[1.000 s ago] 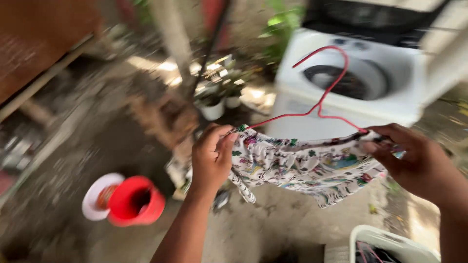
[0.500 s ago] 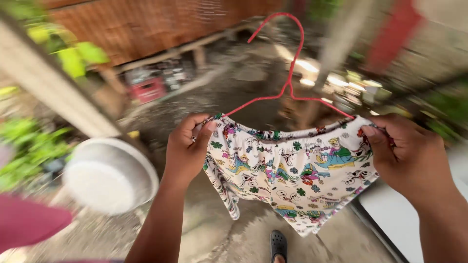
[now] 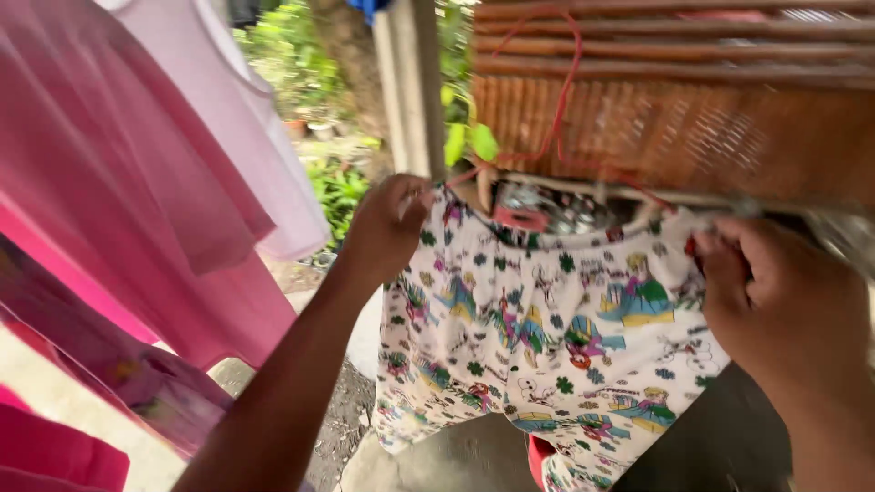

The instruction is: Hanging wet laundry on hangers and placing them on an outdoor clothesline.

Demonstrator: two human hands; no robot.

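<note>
The shorts point(image 3: 538, 346), white cloth printed all over with small cartoon figures and green clovers, hang spread out in the middle of the view, held up by their waistband between the person's two hands. They sit on a red wire hanger point(image 3: 558, 109); its hook rises above the waistband in front of the wall, and its right shoulder slants down toward the right hand, blurred by motion. The left hand point(image 3: 387, 228) is closed on the left corner of the waistband, fingers curled over the cloth, with the forearm running down to the near left. The right hand point(image 3: 784, 305) is closed on the right corner of the waistband, thumb side turned toward the shorts; whether it also pinches the hanger's end cannot be told. The legs of the shorts hang free below, the lower hem reaching the bottom edge of the view. Behind the shorts, far and to the right, stands a brown slatted wall point(image 3: 674, 109). Left of it a grey post point(image 3: 410, 82) goes up out of view, with green plants point(image 3: 301, 64) beyond. On the left, near the camera, hang a pale pink shirt point(image 3: 246, 137) and a deeper pink shirt point(image 3: 118, 200), overlapping, well apart from the shorts.
</note>
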